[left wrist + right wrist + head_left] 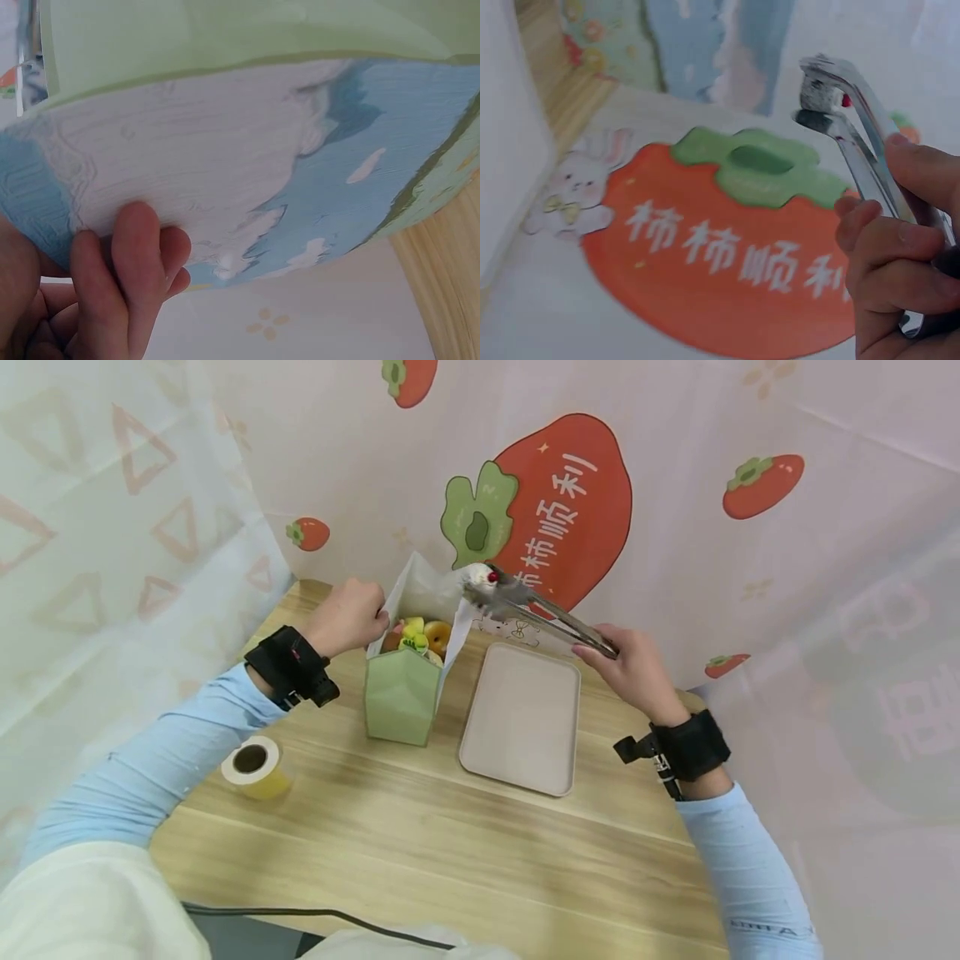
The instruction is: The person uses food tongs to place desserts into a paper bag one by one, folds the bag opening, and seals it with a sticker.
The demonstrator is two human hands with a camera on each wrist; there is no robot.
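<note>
Loading of a pale green paper bag with a printed blue-and-white face (401, 697), largely accomplished. The bag stands upright on the light wood-grain counter (450, 835), its mouth spread. Inside lie several small food-like pieces, among them a golden ring-shaped bun (437, 637) and a yellow-green piece (414, 633); deeper contents are hidden. The left hand (352, 614) pinches the bag's rim, its grip clamped on the paper. The right hand (633, 668) has its grip closed round silver metal tongs (558, 620), whose tips are together on a small whitish piece with a red berry-like top (477, 578). This piece is raised near the bag's far right rim, apart from the contents; contact with the rim cannot be told. It is the only such piece visible outside the bag, so its lowering and release appear to be what is left. A beige rectangular tray (521, 718) lies to the right of the bag.
</note>
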